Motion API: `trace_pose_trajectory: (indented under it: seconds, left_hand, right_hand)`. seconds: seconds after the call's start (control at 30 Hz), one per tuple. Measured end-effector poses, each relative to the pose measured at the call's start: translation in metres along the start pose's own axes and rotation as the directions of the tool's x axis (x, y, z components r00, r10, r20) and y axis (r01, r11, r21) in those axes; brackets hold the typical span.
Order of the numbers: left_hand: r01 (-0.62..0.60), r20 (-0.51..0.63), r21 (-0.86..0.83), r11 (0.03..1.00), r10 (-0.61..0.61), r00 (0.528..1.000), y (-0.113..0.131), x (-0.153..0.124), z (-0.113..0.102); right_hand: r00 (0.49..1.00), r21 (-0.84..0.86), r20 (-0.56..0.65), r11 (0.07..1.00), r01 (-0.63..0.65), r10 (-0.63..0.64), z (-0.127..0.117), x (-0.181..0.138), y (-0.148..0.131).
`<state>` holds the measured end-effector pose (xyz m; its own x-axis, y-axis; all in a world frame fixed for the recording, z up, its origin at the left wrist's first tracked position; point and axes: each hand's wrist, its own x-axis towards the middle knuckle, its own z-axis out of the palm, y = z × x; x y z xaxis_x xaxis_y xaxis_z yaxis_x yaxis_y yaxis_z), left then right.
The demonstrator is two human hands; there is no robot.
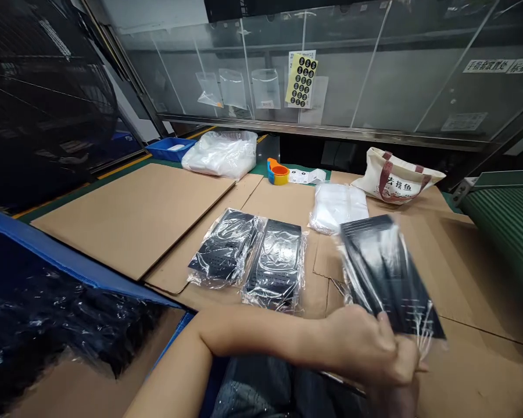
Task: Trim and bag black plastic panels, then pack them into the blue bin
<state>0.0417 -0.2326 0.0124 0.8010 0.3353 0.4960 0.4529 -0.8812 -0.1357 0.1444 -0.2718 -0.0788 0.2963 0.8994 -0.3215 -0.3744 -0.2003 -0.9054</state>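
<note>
Cardboard-covered table (466,278); tote (396,180) reads "去摸鱼"; hands (368,342) together, left clamped on clear-wrapped black packet (386,261), right's grip unclear.

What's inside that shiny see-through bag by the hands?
Through the clear plastic bag you can see a flat black piece with pale marks near the left hand. Its underside is covered, so anything beneath it can't be seen.

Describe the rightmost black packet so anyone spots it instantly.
Start at the cardboard-covered table. On its right half, nearer than the cream tote bag, is a black packet in clear plastic. Unlike the two packets to its left, this one's near end is in the left hand.
</note>
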Motion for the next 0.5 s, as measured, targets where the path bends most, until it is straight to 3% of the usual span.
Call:
trace_pose_trajectory:
  seconds: [0.1,0.17,0.23,0.3,0.37,0.43,0.5]
  left_hand:
    - [0.027,-0.017,-0.072,0.997,-0.029,0.999,0.004,-0.022,0.001]
    - [0.126,0.010,-0.254,0.959,-0.127,0.992,0.003,-0.036,0.000]
    - [0.281,0.047,-0.546,0.790,-0.306,0.951,-0.001,-0.048,-0.004]
    - [0.370,0.130,-0.802,0.469,-0.468,0.874,-0.005,-0.056,-0.009]
    - [0.374,0.224,-0.909,0.182,-0.545,0.808,-0.006,-0.061,-0.012]
    - [0.363,0.308,-0.931,-0.032,-0.601,0.737,-0.004,-0.066,-0.014]
    - [0.333,0.382,-0.920,-0.208,-0.667,0.639,0.001,-0.074,-0.012]
  right_hand:
    - [0.969,-0.033,-0.240,0.998,0.044,-0.050,0.002,-0.002,-0.010]
    - [0.922,-0.190,-0.321,0.969,0.160,-0.215,0.004,-0.002,-0.013]
    - [0.878,-0.357,-0.176,0.860,0.364,-0.445,0.007,-0.002,-0.014]
    - [0.799,-0.404,0.083,0.713,0.574,-0.596,0.010,-0.001,-0.016]
    - [0.663,-0.388,0.329,0.544,0.744,-0.672,0.017,0.000,-0.018]
    - [0.500,-0.355,0.523,0.357,0.864,-0.690,0.026,0.001,-0.018]
    - [0.354,-0.285,0.636,0.218,0.933,-0.686,0.037,0.001,-0.018]
